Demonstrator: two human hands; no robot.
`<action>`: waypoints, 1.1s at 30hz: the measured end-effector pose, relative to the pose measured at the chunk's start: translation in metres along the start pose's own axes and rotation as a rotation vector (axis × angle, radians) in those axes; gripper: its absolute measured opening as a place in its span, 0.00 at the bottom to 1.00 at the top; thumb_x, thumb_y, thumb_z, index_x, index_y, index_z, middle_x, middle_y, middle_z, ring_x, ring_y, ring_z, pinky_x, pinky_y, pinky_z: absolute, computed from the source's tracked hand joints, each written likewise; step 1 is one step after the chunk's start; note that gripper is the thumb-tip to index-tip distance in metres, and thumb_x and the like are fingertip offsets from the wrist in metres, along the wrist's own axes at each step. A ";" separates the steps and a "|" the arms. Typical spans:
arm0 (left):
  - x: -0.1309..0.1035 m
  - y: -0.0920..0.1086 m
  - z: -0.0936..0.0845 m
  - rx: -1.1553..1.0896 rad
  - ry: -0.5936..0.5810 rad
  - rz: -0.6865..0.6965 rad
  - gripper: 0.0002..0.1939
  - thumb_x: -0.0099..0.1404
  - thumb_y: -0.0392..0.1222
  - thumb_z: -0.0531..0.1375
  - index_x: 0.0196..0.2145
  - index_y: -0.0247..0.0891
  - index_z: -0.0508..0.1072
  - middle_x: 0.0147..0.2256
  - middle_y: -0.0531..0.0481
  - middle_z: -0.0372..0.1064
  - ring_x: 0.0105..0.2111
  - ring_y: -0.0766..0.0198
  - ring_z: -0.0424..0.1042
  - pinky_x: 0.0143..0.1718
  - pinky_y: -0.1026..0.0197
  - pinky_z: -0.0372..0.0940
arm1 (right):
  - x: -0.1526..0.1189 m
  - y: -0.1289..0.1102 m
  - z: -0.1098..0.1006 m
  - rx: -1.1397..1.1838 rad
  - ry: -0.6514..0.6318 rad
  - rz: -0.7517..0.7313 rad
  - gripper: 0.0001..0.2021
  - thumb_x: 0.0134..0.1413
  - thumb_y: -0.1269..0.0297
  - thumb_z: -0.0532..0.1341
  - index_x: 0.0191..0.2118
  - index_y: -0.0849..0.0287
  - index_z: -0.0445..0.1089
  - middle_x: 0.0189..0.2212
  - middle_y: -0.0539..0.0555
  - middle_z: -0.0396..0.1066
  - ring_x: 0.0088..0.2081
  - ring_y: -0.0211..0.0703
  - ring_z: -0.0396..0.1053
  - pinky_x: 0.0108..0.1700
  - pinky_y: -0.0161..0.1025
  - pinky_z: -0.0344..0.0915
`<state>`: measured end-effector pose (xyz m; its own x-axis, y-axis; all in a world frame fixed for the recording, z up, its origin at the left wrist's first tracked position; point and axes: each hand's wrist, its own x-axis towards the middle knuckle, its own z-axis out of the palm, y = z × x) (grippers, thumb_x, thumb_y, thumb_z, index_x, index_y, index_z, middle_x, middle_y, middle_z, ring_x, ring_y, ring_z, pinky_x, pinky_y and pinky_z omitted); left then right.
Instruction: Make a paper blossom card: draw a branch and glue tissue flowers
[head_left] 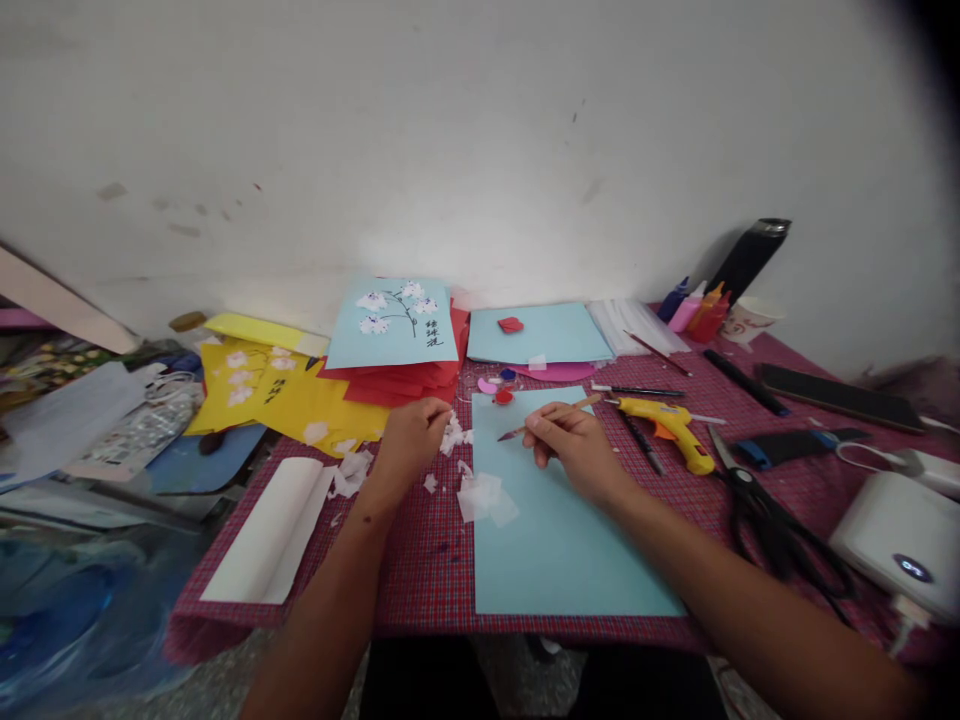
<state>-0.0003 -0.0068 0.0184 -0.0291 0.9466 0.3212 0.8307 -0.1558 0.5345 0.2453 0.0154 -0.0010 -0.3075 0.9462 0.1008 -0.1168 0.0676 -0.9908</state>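
My right hand (568, 440) grips a thin paintbrush (513, 434), its dark tip just over the upper part of a light blue sheet of paper (570, 560). Fingers curled together, my left hand (417, 430) rests left of that sheet, beside crumpled white paper scraps (454, 437); whether it pinches anything is hidden. Thin white paper squares (486, 498) lie over the blue sheet's left edge. Just past its top edge are small paint dishes, one with red paint (503, 397) and one with dark blue (508, 375).
A finished-looking blue flower picture (394, 325) tops red paper at the back. Yellow sheets (300, 400) and folded white paper (262, 530) lie left. On the right are a yellow glue gun (670, 430), black scissors (780, 540), paint bottles (694, 310) and a white power bank (907, 540).
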 end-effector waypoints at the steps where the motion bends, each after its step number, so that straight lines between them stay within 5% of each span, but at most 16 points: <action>1: 0.000 -0.003 0.001 0.062 -0.032 0.039 0.11 0.66 0.41 0.56 0.34 0.39 0.79 0.33 0.49 0.78 0.33 0.60 0.74 0.36 0.60 0.63 | 0.000 0.000 0.001 -0.018 -0.008 0.006 0.13 0.55 0.54 0.65 0.30 0.60 0.69 0.25 0.50 0.73 0.18 0.33 0.65 0.22 0.33 0.59; 7: 0.001 -0.010 0.009 0.082 -0.101 0.130 0.16 0.66 0.34 0.52 0.44 0.39 0.78 0.44 0.46 0.78 0.45 0.58 0.74 0.48 0.58 0.65 | 0.000 0.001 0.001 -0.094 -0.025 -0.006 0.14 0.56 0.53 0.64 0.31 0.59 0.70 0.25 0.50 0.72 0.19 0.33 0.65 0.23 0.34 0.60; 12: -0.001 0.001 0.000 -0.029 -0.072 0.108 0.14 0.64 0.36 0.54 0.42 0.38 0.78 0.42 0.47 0.78 0.43 0.60 0.74 0.46 0.60 0.65 | -0.001 0.001 0.002 -0.176 -0.049 -0.019 0.16 0.57 0.52 0.64 0.27 0.60 0.71 0.27 0.51 0.71 0.19 0.32 0.65 0.23 0.34 0.60; 20: -0.011 0.018 -0.019 -0.210 -0.662 0.061 0.06 0.56 0.40 0.61 0.28 0.38 0.77 0.24 0.54 0.73 0.24 0.66 0.69 0.25 0.66 0.57 | -0.006 -0.002 0.002 -0.227 -0.268 -0.042 0.18 0.57 0.53 0.63 0.23 0.61 0.72 0.29 0.52 0.70 0.19 0.31 0.64 0.23 0.33 0.60; 33: -0.015 0.011 -0.006 -0.165 -0.782 0.094 0.07 0.47 0.36 0.64 0.28 0.41 0.77 0.22 0.56 0.68 0.22 0.66 0.64 0.22 0.66 0.49 | -0.010 0.007 0.008 -0.314 -0.467 0.023 0.11 0.56 0.57 0.64 0.30 0.59 0.72 0.21 0.47 0.68 0.20 0.33 0.63 0.22 0.31 0.57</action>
<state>0.0057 -0.0242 0.0242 0.4850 0.8417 -0.2374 0.7160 -0.2263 0.6604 0.2401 0.0037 -0.0080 -0.7003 0.7129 0.0371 0.1597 0.2071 -0.9652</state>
